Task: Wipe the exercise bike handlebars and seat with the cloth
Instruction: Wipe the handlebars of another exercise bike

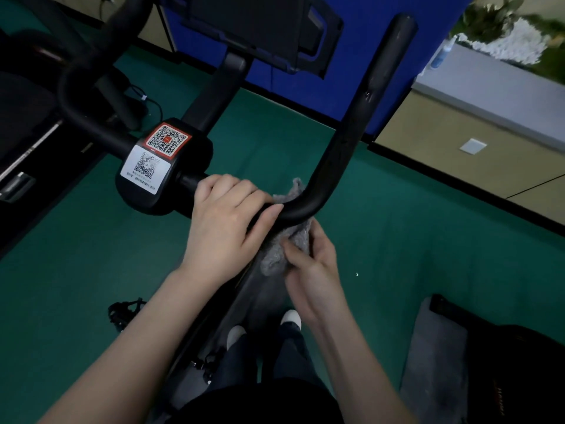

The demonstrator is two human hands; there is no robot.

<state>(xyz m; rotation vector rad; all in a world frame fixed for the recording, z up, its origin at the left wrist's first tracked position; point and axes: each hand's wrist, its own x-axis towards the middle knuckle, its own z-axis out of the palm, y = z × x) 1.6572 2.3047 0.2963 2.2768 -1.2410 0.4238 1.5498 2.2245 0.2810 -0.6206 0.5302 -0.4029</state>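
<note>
Handlebars [351,127] fill the view. The right horn bends just above the right grip [315,270], and its long axis runs up and away from there to a free end. Beside the bend, the left grip [226,218] curls over the crossbar and holds it. The right grip, nearer the horn, pinches the grey cloth [275,255], which wraps under the bend and touches it. Wiping likely follows that axis.

Green floor [397,246] bears the exercise bike [165,175] and a grey mat [434,362].
</note>
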